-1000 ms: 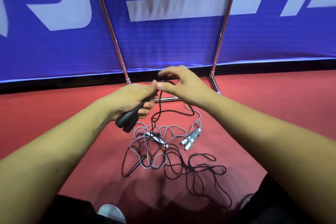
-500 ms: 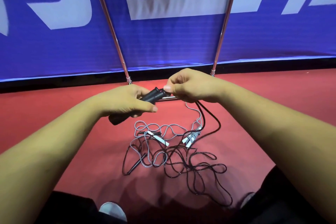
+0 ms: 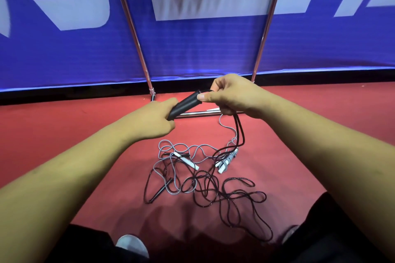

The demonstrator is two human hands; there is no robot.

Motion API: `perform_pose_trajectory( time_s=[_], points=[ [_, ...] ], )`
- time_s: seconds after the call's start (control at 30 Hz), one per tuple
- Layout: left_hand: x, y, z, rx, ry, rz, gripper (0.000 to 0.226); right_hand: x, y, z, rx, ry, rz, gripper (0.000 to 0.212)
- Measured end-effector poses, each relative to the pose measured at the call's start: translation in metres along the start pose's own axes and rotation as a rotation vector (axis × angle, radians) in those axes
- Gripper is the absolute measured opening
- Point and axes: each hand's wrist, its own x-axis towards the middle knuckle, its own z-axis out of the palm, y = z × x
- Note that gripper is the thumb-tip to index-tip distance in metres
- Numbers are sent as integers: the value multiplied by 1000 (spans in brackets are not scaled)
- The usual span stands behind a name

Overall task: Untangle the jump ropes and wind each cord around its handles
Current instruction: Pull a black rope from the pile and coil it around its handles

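Looking down on a tangle [image 3: 205, 183] of jump ropes on a red floor [image 3: 64, 130].

Above the tangle, held in the air: a thick black handle [image 3: 186, 102], matte, tilted up toward the right. Cannot tell whether one handle or two pressed together. Clasped at its lower end by the left hand [image 3: 154, 119], curled firmly round it. At its upper end, the right hand [image 3: 233, 96], clenched on a black cord [image 3: 239, 132] with the thumb pressed against the handle's tip. From that fist, two thin glossy black strands dropping into the right side of the tangle. Beside them, a grey cord [image 3: 226, 127] rising from the tangle to just under the right hand; cannot tell whether gripped.

Within the tangle: loose black loops spreading toward the viewer, grey loops toward the left. One white handle [image 3: 186, 160] lying loose at the far side. One white bundle [image 3: 226, 161] at the far right edge, wound with grey cord, showing two white ends. One slim black handle [image 3: 160, 191] at the left edge.

Behind the tangle: a blue banner [image 3: 192, 49] with large white characters, cropped and not readable. Two metal poles [image 3: 132, 28] slanting across it, and one bar [image 3: 198, 113] low along the floor between them.

Nearer than the tangle: one white shoe [image 3: 132, 245] and dark trousers [image 3: 85, 245].
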Motion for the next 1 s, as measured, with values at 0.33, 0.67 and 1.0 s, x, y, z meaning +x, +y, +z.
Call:
perform_pose_trajectory(
  time_s=[0.33, 0.67, 1.0],
  points=[
    [9, 1, -7, -837, 130, -70, 33, -1, -6, -8, 181, 40, -117, 26],
    [9, 8, -26, -1846, 255, -138, 31, 0, 7, 20, 275, -136, -58, 21],
    [17, 16, -12, -2048, 407, -140, 40, -15, 3, 74, 435, -308, 193, 30]
  ],
)
